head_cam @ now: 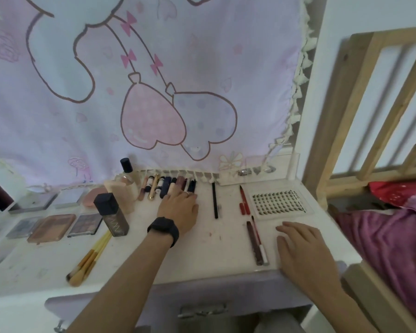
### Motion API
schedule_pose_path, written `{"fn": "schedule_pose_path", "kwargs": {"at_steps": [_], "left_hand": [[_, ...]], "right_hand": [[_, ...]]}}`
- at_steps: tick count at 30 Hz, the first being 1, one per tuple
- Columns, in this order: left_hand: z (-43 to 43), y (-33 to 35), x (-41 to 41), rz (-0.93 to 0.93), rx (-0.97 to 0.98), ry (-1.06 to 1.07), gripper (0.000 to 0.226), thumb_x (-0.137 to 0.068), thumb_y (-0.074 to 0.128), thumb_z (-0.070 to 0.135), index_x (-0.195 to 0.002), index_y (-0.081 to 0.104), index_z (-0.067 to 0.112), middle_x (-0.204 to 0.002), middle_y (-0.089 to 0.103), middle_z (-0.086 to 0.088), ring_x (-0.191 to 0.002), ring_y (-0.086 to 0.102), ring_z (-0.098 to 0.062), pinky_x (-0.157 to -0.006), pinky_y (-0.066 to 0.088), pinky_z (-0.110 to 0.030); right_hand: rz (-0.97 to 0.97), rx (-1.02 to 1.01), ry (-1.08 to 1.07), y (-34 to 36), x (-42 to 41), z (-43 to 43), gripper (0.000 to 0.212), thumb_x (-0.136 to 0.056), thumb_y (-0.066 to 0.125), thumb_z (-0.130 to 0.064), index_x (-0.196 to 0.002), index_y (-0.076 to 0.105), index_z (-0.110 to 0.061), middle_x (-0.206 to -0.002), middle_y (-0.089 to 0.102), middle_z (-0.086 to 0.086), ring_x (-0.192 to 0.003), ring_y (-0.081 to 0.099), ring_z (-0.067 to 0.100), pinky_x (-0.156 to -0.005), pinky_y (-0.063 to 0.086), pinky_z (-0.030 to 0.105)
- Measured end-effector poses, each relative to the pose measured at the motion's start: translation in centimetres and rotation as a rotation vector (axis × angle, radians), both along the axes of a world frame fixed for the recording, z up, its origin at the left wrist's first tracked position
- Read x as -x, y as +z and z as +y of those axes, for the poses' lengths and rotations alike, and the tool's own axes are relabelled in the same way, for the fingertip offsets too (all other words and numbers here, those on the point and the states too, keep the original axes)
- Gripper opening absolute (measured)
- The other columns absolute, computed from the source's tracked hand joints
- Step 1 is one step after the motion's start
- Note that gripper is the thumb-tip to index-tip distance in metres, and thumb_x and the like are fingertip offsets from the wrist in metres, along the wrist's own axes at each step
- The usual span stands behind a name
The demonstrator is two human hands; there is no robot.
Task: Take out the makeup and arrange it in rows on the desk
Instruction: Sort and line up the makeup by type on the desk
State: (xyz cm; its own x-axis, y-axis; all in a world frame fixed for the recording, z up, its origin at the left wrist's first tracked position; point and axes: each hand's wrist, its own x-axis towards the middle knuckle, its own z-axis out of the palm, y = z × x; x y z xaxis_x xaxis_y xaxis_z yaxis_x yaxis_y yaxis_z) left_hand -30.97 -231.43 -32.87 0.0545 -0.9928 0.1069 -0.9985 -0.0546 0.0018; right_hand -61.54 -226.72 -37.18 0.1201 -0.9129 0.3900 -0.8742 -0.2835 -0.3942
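Resting flat at the front edge of the desk (214,236), the right hand (303,246) was empty, fingers relaxed. Farther back, the left hand (178,207) was laid, fingers straight, on the row of tubes (165,186). Alignment was judged in hand; an even nudge was called for.

Lipstick tubes (171,187) lie side by side along desk (202,248) back.

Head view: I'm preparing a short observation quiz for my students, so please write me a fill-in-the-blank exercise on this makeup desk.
1. The left hand wears a black band on its ____.
2. The lash tray lies to the ____ of the red pencil.
3. The right hand lies open and holds ____.

Missing words: wrist; right; nothing.
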Motion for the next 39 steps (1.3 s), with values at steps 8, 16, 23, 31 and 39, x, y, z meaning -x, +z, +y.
{"fn": "schedule_pose_path", "kwargs": {"at_steps": [8, 16, 23, 31, 39], "left_hand": [[1.6, -0.5, 2.0, 0.004, 0.071, 0.007, 0.028, -0.101, 0.044, 0.028, -0.106, 0.070, 0.019, -0.116, 0.069, -0.004, -0.143, 0.034, -0.029, -0.097, 0.047, -0.042], [3.1, -0.3, 2.6, 0.075, 0.058, 0.184, 0.026, -0.103, 0.044, 0.030, -0.102, 0.064, 0.013, -0.104, 0.063, -0.007, -0.093, 0.058, -0.028, -0.068, 0.046, -0.036], [4.2, -0.1, 2.6, 0.089, 0.026, 0.264, 0.015, -0.100, 0.046, 0.015, -0.101, 0.059, 0.008, -0.101, 0.062, -0.012, -0.078, 0.055, -0.030, -0.062, 0.041, -0.037], [9.6, -0.4, 1.6, 0.569, 0.247, 0.184, 0.024, -0.102, 0.051, 0.020, -0.120, 0.067, 0.020, -0.104, 0.053, 0.004, -0.096, 0.057, -0.020, -0.079, 0.042, -0.023], [13.8, 0.4, 2.7, 0.536, 0.408, -0.247, 0.020, -0.099, 0.056, 0.016, -0.115, 0.068, 0.014, -0.110, 0.055, 0.005, -0.089, 0.054, -0.008, -0.080, 0.048, -0.017]], "right_hand": [[-0.028, 0.156, 0.002, -3.6, 1.0, 1.3, 0.044, -0.097, 0.042, -0.031, -0.115, 0.073, -0.007, -0.123, 0.070, 0.011, -0.117, 0.064, 0.027, -0.105, 0.047, 0.042], [-0.037, 0.221, -0.002, -4.1, 1.1, 1.2, 0.041, -0.098, 0.044, -0.030, -0.116, 0.074, -0.008, -0.124, 0.070, 0.009, -0.118, 0.063, 0.025, -0.105, 0.046, 0.041], [-0.049, 0.244, -0.003, -4.3, 1.3, 1.1, 0.041, -0.098, 0.043, -0.030, -0.116, 0.073, -0.009, -0.125, 0.070, 0.008, -0.119, 0.063, 0.025, -0.104, 0.047, 0.042], [-0.245, -0.058, -0.040, -1.2, 0.8, 2.2, 0.038, -0.098, 0.049, -0.040, -0.125, 0.066, -0.018, -0.130, 0.065, 0.002, -0.123, 0.056, 0.023, -0.108, 0.038, 0.041], [-0.569, -0.501, 0.249, 5.2, -6.2, 5.1, 0.044, -0.092, 0.043, -0.063, -0.090, 0.061, -0.024, -0.072, 0.063, -0.011, -0.065, 0.058, 0.006, -0.065, 0.042, 0.019]]}}
